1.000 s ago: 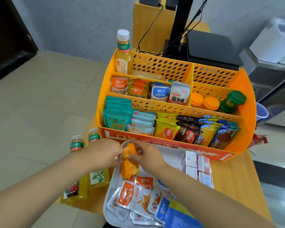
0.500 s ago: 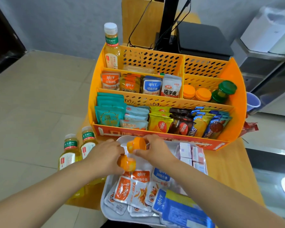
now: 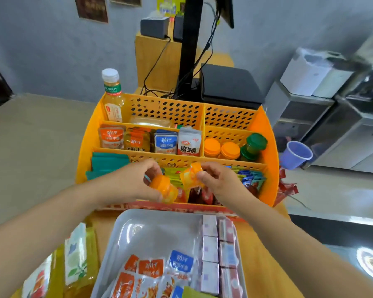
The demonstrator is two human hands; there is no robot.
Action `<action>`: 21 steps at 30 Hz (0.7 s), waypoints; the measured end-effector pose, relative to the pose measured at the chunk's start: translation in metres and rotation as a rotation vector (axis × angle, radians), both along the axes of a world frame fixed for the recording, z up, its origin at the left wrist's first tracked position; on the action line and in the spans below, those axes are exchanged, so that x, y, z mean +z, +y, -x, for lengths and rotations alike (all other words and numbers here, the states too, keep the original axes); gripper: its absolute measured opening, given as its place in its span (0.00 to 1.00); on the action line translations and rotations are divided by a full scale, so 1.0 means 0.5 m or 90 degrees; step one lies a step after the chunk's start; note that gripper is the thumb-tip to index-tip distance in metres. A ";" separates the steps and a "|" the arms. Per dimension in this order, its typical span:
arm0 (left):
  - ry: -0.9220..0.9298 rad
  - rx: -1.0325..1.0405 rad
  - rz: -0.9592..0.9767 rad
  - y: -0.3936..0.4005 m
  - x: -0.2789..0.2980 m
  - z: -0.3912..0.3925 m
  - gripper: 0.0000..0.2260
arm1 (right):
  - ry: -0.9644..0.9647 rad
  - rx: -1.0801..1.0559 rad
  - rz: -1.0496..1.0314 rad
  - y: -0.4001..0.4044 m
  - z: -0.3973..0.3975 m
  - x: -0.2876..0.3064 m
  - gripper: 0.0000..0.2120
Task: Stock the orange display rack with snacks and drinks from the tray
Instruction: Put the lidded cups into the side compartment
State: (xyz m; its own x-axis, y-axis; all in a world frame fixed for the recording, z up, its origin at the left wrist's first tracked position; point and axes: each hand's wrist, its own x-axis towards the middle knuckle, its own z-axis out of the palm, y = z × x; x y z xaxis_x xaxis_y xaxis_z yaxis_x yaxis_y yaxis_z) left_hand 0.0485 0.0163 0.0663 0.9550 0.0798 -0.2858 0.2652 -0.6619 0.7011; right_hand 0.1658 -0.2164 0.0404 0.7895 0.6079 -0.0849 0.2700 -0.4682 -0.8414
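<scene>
Both hands have lifted off the tray and now hang over the rack's front row, each carrying an orange jelly cup.

Biggest first: the orange rack (image 3: 265, 147) is mostly stocked, with packets across the middle tier and two orange-lidded cups (image 3: 221, 148) plus a green-lidded one in its right middle compartment. Below it the grey tray (image 3: 151, 229) has a bare far half; fish-snack packets (image 3: 155, 274) and small boxes (image 3: 219, 244) lie in the rest of it. The left hand (image 3: 129, 182) grips one jelly cup (image 3: 164, 189), fingers curled round it. The right hand (image 3: 219, 180) pinches the other jelly cup (image 3: 191, 175) at its side.

These probably belong beside the matching cups at right. I would carry them over the divider, lower them lid-up one at a time into the free space, and keep clear of the leaning green-lidded cup.
</scene>
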 end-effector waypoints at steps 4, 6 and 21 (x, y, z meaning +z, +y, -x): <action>-0.150 0.004 0.009 -0.031 0.067 -0.121 0.25 | -0.180 -0.059 0.045 -0.035 -0.106 0.071 0.22; -0.210 0.004 -0.019 -0.056 0.082 -0.184 0.26 | -0.318 -0.071 0.137 -0.049 -0.158 0.103 0.27; -0.271 -0.082 -0.414 -0.133 0.030 -0.385 0.28 | -0.638 0.050 0.581 -0.049 -0.285 0.116 0.26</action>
State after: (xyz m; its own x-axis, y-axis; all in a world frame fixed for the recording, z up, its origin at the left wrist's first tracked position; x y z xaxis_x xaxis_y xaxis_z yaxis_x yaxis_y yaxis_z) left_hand 0.2412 -0.0502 0.0815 0.9848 -0.0131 0.1729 -0.0457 -0.9815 0.1859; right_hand 0.3082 -0.2410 0.0983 0.7157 0.6902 0.1068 0.6294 -0.7037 0.3296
